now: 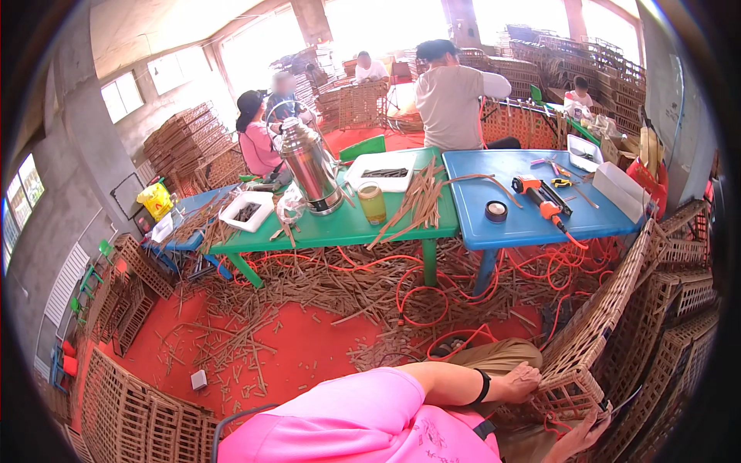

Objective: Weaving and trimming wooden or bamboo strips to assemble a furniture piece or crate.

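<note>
A brown woven basket leans tilted against my legs at the lower right. My left hand, with a dark band at the wrist, is curled against the near end of its woven side. Below the basket's lower corner, my right hand is closed around a thin pointed tool, whose tip sticks out to the right. The tool's handle is hidden in the fingers, so its exact kind cannot be made out.
Stacked woven baskets crowd the right side; more baskets stand at lower left. A blue table holds an orange nail gun. The green table carries a steel thermos. Orange hoses and strips litter the floor. Several people sit beyond.
</note>
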`<state>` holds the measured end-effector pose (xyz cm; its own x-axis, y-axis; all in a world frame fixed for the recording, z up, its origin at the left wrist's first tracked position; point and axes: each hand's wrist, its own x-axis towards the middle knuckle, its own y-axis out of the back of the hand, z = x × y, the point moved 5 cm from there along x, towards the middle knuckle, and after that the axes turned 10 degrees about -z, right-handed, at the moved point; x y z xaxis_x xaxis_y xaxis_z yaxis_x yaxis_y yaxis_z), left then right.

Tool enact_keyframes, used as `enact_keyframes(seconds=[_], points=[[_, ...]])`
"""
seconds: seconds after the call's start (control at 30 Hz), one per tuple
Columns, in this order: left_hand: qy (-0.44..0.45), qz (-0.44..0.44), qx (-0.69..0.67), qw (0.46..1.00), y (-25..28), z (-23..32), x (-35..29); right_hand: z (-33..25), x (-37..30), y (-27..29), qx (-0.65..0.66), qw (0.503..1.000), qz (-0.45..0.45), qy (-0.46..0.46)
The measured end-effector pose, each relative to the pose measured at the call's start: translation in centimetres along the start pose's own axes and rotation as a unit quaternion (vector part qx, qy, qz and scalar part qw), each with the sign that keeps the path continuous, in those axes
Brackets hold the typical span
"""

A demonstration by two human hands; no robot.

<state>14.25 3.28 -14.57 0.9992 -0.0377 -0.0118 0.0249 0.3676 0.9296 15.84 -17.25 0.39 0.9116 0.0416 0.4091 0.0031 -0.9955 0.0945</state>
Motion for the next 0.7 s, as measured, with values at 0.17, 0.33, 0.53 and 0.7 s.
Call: enact_keyframes(seconds=[0.17, 0.33, 0.53, 0.7], points=[[-0.002, 0.001, 0.003, 1.000, 0.1, 0.0, -0.1, -0.1, 0.1, 0.1, -0.023, 1.000, -0.001, 0.011], [0.003, -0.004, 0.010, 1.000, -0.1, 0.0, 0.0, 0.1, 0.1, 0.2, -0.045, 0.999, 0.000, 0.017], [0.000, -0.007, -0.010, 1.000, -0.4, -0.3, 0.2, -0.6, 0.2, -0.1, -0.065, 0.997, 0.005, 0.028], [0.000, -0.003, -0.006, 1.000, -0.7, -0.3, 0.2, -0.9, 0.0, -0.3, -0.071, 0.997, 0.006, 0.006]])
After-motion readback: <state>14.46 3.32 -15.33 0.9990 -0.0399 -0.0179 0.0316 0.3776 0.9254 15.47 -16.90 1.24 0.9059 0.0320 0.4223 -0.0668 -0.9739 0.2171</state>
